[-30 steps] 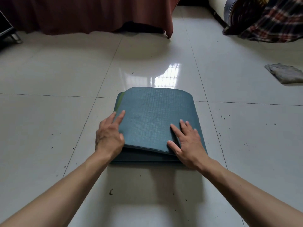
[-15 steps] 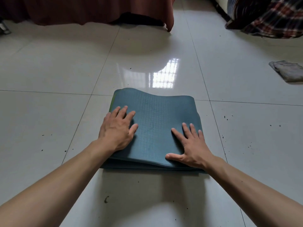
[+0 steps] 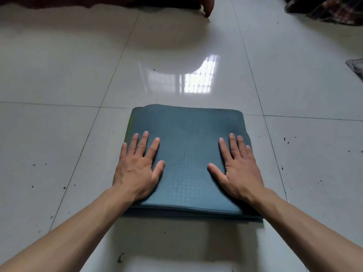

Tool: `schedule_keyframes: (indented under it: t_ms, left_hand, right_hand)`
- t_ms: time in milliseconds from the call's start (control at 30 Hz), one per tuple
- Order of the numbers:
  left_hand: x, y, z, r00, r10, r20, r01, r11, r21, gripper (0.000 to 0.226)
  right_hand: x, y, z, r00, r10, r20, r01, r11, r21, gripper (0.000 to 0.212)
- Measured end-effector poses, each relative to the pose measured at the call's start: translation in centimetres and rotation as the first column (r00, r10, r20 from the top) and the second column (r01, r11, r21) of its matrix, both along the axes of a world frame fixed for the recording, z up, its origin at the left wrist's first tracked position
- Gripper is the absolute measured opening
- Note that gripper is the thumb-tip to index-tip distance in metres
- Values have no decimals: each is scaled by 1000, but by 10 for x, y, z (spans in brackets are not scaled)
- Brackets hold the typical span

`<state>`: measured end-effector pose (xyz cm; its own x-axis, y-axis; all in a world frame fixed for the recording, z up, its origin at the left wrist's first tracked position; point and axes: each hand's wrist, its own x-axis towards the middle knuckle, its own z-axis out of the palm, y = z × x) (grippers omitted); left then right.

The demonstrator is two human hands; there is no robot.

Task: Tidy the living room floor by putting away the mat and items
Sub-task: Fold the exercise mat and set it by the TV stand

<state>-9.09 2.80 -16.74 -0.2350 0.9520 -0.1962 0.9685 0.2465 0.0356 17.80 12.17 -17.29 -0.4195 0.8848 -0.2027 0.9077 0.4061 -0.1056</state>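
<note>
A teal mat [image 3: 186,138], folded into a thick square stack with a green edge showing on its left side, lies on the white tiled floor in front of me. My left hand [image 3: 138,167] presses flat on the mat's left part, fingers straight and spread. My right hand [image 3: 239,165] presses flat on its right part in the same way. Both palms lie on the top layer near the stack's near edge.
A grey rag [image 3: 356,68] lies on the floor at the right edge. A plaid blanket [image 3: 334,10] is heaped at the top right. Dark red cloth [image 3: 206,6] hangs down at the top. Small dark specks dot the tiles.
Both hands have slid outward and flattened on the mat. The top layer, raised and wavy before, now lies flat. My view has tilted down and come closer.
</note>
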Motion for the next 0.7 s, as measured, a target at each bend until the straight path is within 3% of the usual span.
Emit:
schedule_keyframes:
  t_ms: [133,267,367,500,700]
  left_hand:
    - [-5,4,-1,998,-31,51,31,999,-10,72]
    - [-13,1,0,962,-5,275,-57,974,218,57]
    - [-15,-3,2,955,75,288,-160,945,285,57]
    - [-12,-13,15,882,316,351,-373,921,109,64]
    - [-17,-10,15,854,386,348,-395,917,-49,70]
  right_hand:
    - [1,3,-1,1000,-4,-2,4,1000,4,91]
    - [5,4,1,989,-30,-141,26,999,-32,75]
    - [10,0,5,974,-120,-191,111,992,-55,62]
    - [21,-12,8,895,-343,-284,279,929,-242,58]
    - [27,-9,13,865,-388,-319,302,909,-288,65]
